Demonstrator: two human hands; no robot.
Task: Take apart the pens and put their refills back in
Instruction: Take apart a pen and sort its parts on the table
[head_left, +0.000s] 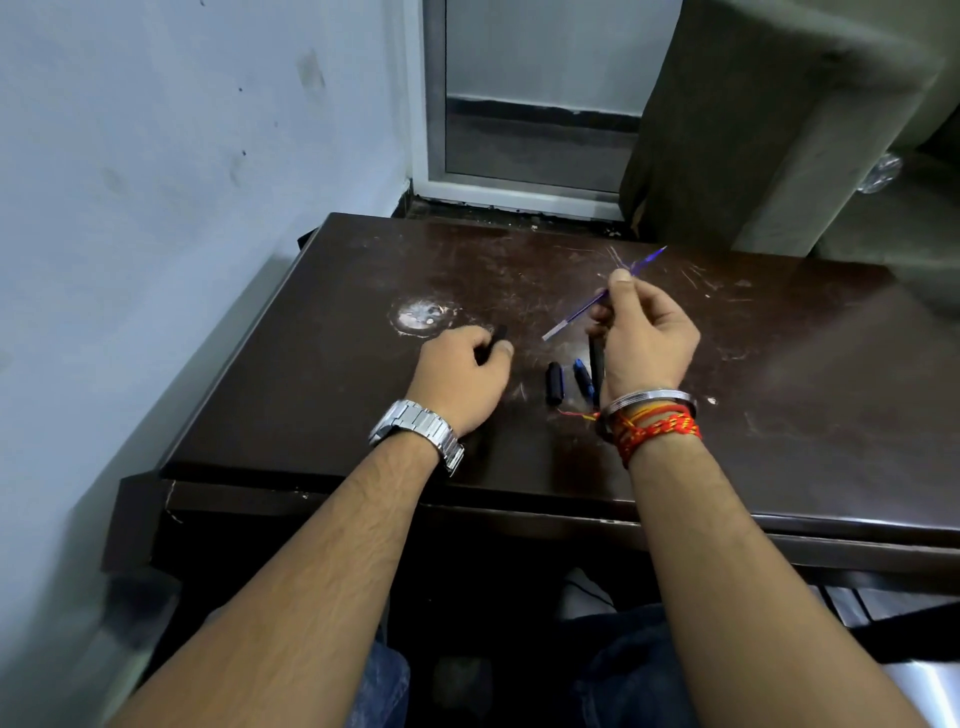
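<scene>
Now the step in hand looks like refitting. The right hand (647, 338) pinches the blue refill (576, 314) between thumb and forefinger; its pale end points down-left past the fingertips and its tip rises up-right beyond the thumb. To do it well, line the refill up with the bore of the black barrel (596, 358) before pushing. Hold it close to the entering end so it does not bow, and feed it straight rather than forcing it.

The barrel sits below the right hand's curled lower fingers. Whether they grip it or it merely lies on the table (363, 389) I cannot tell. The right wrist is raised, palm turned left.

The left hand (462, 371) rests knuckles-up and low, fingers curled round a short black piece (500, 332) that pokes out past thumb and forefinger. A black cap (555, 383) and a blue piece (583, 376) lie loose between the two hands, beneath the refill's pale end.
</scene>
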